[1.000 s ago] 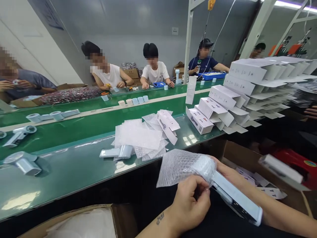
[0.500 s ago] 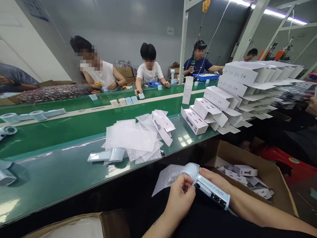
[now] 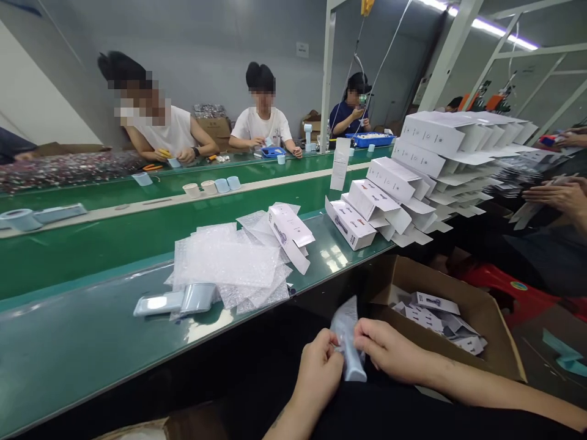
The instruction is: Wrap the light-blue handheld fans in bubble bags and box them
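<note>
Above my lap, a light blue handheld fan (image 3: 353, 365) points its handle end toward me, its head covered by a clear bubble wrap bag (image 3: 347, 310). My left hand (image 3: 320, 365) is closed, pinching the bag's edge at the fan's left side. On the other side, my right hand (image 3: 389, 349) has its fingers closed on the bag around the handle. Part of the fan is hidden by the bag and my fingers. A second light blue fan (image 3: 158, 303) lies on the green bench, against a pile of flat bubble wrap bags (image 3: 224, 260).
An open white printed box (image 3: 290, 231) rests by the bags. More open boxes (image 3: 426, 137) are stacked at the right. Below them, a carton (image 3: 502, 333) holds several white boxes. Across the green conveyor (image 3: 114, 244), several people work with small blue parts. Another person's hands (image 3: 559, 195) show at far right.
The fan has turned from lying slantwise to pointing its handle toward me, and the bag covers more of it. My right hand has moved left, near my left hand. The view has shifted slightly.
</note>
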`<state>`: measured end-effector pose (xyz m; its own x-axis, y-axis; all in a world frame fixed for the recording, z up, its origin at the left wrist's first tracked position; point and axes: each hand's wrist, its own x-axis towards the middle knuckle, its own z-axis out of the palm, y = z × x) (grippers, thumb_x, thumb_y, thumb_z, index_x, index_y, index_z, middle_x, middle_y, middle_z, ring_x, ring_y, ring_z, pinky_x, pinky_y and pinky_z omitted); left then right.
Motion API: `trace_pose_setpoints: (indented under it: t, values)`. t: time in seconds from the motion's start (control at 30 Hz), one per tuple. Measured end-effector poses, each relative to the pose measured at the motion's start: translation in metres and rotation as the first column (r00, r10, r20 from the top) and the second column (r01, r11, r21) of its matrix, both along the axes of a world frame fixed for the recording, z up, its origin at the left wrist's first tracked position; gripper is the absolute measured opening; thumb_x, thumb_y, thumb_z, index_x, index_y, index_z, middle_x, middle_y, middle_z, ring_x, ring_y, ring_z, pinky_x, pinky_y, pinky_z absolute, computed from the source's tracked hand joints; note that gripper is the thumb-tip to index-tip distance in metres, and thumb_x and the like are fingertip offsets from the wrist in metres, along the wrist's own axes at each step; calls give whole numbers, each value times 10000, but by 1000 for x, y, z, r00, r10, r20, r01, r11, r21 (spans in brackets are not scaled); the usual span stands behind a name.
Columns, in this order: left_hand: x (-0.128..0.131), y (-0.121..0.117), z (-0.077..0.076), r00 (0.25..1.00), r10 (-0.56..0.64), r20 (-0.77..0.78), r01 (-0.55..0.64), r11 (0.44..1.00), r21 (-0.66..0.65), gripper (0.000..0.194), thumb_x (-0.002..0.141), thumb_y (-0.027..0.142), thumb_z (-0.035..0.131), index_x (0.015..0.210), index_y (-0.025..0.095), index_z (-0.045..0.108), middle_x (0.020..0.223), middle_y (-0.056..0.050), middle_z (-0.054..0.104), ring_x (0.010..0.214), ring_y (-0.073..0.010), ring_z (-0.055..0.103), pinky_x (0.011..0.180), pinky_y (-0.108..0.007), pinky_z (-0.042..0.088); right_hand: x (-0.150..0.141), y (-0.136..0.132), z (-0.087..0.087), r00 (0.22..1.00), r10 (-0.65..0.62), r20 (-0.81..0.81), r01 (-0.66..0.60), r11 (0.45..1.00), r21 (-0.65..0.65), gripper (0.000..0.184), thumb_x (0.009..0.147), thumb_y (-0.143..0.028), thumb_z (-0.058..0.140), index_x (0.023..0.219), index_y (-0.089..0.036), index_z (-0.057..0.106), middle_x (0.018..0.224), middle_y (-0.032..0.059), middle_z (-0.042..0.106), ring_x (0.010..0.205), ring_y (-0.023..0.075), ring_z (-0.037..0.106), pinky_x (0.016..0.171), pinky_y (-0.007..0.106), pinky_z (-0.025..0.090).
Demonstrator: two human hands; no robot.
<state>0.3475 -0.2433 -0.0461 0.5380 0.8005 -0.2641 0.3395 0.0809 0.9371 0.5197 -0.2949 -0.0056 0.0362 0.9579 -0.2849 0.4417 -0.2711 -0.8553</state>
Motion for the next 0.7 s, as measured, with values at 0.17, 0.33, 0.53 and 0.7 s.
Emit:
trace_pose_setpoints:
  t: [0.17,0.33,0.53,0.7]
  values:
    - [-25,17,22,951,148,270,-204,960,193,188,843,316,508,930,187,613,624,18,514,555,-119,472,538,-232,393,15,24,33,810,-244,-533,201,970,-139,432,735,-540,690,729,-178,454,547,-94,327,480,40,266,486,192,282]
    - [-22,43,39,983,5,184,-96,868,488,842,628,437,782,1365,232,428,1289,-156,515,1030,-277,575,806,-372,509,-5,44,42,681,-115,-723,33,991,-127,459,708,-549,722,723,-177,453,561,-90,332,477,33,266,490,188,312]
    - [-6,55,48,980,19,199,-81,949,306,235,831,384,591,961,198,652,865,-43,659,801,-190,614,759,-305,505,26,131,77,969,-26,246,-54,948,314,355,914,-503,458,995,-178,575,917,79,611,829,194,589,744,327,454]
    - [-15,54,73,927,169,333,-193,980,38,314,726,456,698,869,176,678,696,-12,629,621,-151,566,601,-246,496,74,253,97,558,-153,816,206,978,43,744,784,-372,673,1410,-159,334,1422,245,316,1270,386,385,972,485,352]
